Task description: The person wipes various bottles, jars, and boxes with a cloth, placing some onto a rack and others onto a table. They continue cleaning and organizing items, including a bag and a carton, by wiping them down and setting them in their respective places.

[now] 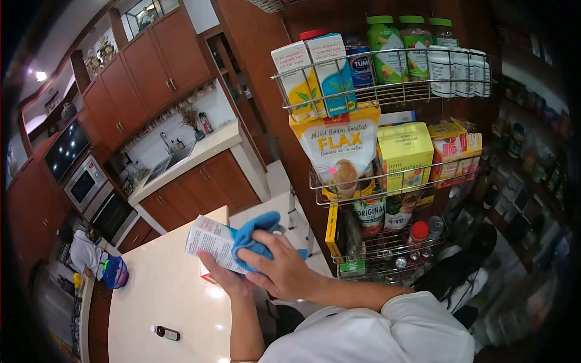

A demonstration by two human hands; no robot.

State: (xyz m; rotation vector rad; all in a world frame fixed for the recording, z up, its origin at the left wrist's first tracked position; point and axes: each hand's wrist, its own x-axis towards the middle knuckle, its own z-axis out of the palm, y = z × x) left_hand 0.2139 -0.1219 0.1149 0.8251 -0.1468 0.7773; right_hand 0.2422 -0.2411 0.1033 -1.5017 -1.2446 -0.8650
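My left hand (pixel 227 276) grips a white carton (pixel 212 242) printed with small text, from below and along its near side. The carton is tilted above the table edge. A blue cloth (pixel 257 233) is bunched in my right hand (pixel 281 266), whose fingers press it against the carton's face. Part of the carton is hidden by the cloth and fingers. Below the left hand, a red and white item (pixel 207 276) shows at the table's edge, mostly covered. On the pale table (pixel 163 248) lies a small dark bottle (pixel 165 333) with a white cap.
To the right, a wire door rack (pixel 387 94) holds cartons, jars, a flax bag (pixel 348 148) and a yellow box (pixel 405 157). A blue and purple container (pixel 115 272) stands at the table's far left edge. Kitchen cabinets and a counter (pixel 187 154) are behind.
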